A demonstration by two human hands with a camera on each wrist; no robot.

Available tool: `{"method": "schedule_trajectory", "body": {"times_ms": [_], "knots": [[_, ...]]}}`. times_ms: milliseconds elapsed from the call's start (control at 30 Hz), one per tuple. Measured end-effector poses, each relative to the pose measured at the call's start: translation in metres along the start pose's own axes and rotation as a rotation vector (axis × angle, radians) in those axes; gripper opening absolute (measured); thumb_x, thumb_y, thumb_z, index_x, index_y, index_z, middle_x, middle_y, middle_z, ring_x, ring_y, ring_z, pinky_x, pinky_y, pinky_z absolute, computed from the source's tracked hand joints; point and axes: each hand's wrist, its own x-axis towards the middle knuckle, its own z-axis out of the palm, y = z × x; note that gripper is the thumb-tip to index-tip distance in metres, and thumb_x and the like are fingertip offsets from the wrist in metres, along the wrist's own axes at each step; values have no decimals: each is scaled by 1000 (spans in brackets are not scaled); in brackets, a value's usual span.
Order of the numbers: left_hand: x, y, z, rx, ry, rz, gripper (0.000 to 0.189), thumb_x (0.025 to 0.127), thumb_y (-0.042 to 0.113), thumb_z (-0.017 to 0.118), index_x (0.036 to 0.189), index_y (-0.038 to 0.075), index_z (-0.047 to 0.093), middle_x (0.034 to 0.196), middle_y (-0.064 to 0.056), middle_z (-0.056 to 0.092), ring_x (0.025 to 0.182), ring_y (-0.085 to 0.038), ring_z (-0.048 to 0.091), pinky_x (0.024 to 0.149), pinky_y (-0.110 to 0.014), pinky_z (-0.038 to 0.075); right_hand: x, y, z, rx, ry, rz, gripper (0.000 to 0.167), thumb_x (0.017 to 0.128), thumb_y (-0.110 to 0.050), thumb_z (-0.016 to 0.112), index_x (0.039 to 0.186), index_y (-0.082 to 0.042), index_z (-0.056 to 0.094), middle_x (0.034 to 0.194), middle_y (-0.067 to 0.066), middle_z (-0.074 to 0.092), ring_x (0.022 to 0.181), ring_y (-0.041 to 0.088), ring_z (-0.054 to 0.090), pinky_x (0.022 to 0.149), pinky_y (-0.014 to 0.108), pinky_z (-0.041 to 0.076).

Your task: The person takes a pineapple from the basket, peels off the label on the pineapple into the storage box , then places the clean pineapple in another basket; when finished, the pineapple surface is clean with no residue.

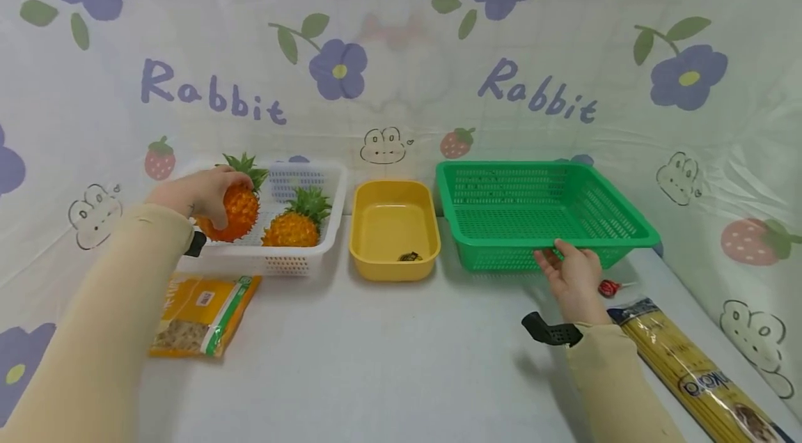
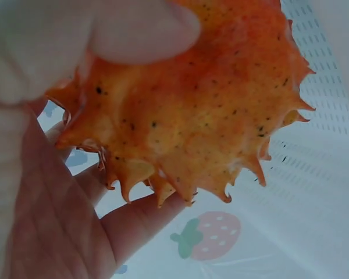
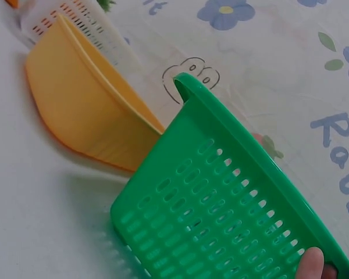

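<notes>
On the left, my left hand [image 1: 203,198] grips an orange toy-like pineapple [image 1: 241,213] with a green crown, over the white basket [image 1: 335,220]. Close up in the left wrist view, the thumb lies across the pineapple's spiky orange skin [image 2: 192,122] and the fingers pass behind it. A second pineapple [image 1: 291,228], more yellow, lies in the same basket. At the right, my right hand [image 1: 573,279] holds the front rim of the green basket [image 1: 501,244], with fingers against the outer wall. Inside that basket, nothing shows.
Between the baskets stands a yellow tub [image 1: 395,269] with a small dark item [image 1: 410,257] in it. An orange bag [image 1: 197,317] lies before the white basket. A red lollipop [image 1: 609,288] and a spaghetti pack [image 1: 695,373] lie at right. A printed curtain [image 1: 401,81] hangs behind.
</notes>
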Motion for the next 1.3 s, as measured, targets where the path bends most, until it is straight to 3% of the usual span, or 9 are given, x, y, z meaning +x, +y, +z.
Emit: {"method": "schedule_trajectory", "body": {"times_ms": [267,367,467,633,733,867,1000,1200,1300], "knots": [[3,0,9,-59,-102,-128,86,61,-11,66,138,15,37,143,-24,26,97,-37,42,56,-30,45,-3,2,1,-2,-6,7,55,92,-5,51,135,-17,19,105,2,32,84,16,48,79,27,52],[2,3,11,-150,-178,-158,82,67,-8,63,141,12,33,143,-28,24,108,-40,41,75,-41,51,-4,1,1,-3,-11,10,56,92,-6,51,136,-18,18,106,1,32,85,16,47,81,27,52],[3,5,14,-200,-228,-158,75,71,-3,61,140,8,33,141,-30,27,114,-39,40,89,-49,46,-4,0,3,-4,-7,8,53,92,-6,52,133,-18,21,106,1,32,85,16,47,81,27,52],[4,6,17,-187,-232,-166,71,72,0,61,138,8,36,137,-28,34,106,-35,43,83,-44,46,-2,1,5,-1,6,7,41,91,-6,53,123,-18,29,104,2,34,82,17,47,77,27,53],[4,5,19,-206,-231,-173,70,73,0,61,138,8,36,137,-28,34,111,-38,42,86,-46,46,-1,2,6,-5,5,12,44,91,-6,52,126,-18,28,105,2,33,83,16,47,77,27,53],[4,4,23,-185,-193,-135,67,75,4,61,137,7,37,136,-28,36,116,-41,41,92,-52,43,-1,2,6,-5,5,24,49,92,-6,51,132,-18,24,106,2,33,85,16,46,80,27,52],[5,8,26,-137,-97,-63,60,80,10,59,136,4,40,133,-29,41,113,-41,45,93,-54,41,-2,0,7,-11,14,37,51,92,-7,50,134,-18,24,106,1,33,87,16,46,83,26,51],[5,17,29,-153,16,-11,54,85,19,58,135,6,41,133,-27,43,116,-42,46,95,-57,39,-2,0,10,-16,27,48,60,92,-8,50,142,-20,19,107,-2,34,93,15,45,85,24,50],[6,24,30,-152,55,26,54,88,26,56,136,7,39,133,-27,43,116,-42,46,94,-56,40,-3,1,10,0,52,36,53,94,-12,49,139,-22,23,104,-1,37,94,16,45,85,26,50]]}}
